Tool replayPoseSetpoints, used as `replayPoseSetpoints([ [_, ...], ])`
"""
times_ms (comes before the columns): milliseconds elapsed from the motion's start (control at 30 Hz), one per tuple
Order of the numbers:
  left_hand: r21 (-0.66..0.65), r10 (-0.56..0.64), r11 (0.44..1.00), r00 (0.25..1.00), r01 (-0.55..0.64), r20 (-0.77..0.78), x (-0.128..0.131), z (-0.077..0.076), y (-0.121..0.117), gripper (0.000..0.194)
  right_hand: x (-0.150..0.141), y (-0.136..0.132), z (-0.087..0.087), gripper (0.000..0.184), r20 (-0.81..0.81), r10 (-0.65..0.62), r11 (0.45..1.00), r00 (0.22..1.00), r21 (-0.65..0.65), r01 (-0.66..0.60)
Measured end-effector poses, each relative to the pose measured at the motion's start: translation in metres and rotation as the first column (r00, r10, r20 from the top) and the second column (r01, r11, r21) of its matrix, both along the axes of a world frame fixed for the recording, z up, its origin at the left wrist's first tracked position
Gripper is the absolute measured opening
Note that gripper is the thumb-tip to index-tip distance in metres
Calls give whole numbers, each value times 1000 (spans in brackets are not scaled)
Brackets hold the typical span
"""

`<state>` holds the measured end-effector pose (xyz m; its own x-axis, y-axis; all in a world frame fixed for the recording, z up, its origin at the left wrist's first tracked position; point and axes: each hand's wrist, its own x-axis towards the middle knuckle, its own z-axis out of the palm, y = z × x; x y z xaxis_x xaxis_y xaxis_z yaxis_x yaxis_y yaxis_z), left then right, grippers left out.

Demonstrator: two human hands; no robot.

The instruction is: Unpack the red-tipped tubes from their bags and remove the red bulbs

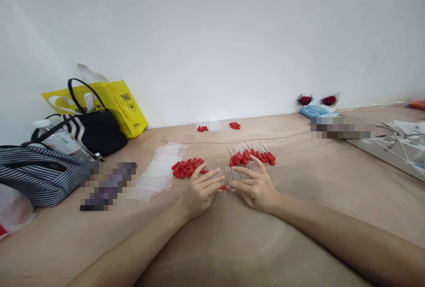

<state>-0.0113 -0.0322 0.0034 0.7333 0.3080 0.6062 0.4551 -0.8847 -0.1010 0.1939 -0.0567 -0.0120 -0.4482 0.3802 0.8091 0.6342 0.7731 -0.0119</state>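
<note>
My left hand (199, 192) and my right hand (254, 187) rest on the tan table, fingertips meeting over a row of clear tubes (229, 176). Between thumbs and fingers they pinch one small red cap (223, 187) on a tube. A loose pile of red caps (186, 167) lies just beyond my left hand. A bundle of tubes with red caps fitted (252, 155) lies beyond my right hand.
Clear plastic bags (159, 170) lie left of the caps; more bags and a few red caps (234, 125) sit near the wall. A striped bag (40, 174), black bag (96, 132) and yellow bag (128, 105) stand at left. White parts (395, 145) crowd the right edge.
</note>
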Motion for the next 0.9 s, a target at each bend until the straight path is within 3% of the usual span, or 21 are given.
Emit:
replayPoseSetpoints([
  [333,52,-31,998,999,33,-32,-4,0,-2,25,5,-4,-1,15,0,-28,999,1000,25,28],
  [467,15,158,987,980,-161,121,-23,0,4,17,17,-2,-3,16,-47,-195,979,980,-65,192],
  [600,-82,375,926,880,-368,291,-43,9,16,20,16,1,-2,25,24,-248,955,968,-163,249],
  [700,-159,488,873,821,-461,297,-52,15,26,26,8,5,0,29,73,-251,943,965,-206,261],
  [900,-323,593,793,777,-517,211,-58,11,40,26,-10,18,3,16,-1,-253,950,967,-187,249],
])
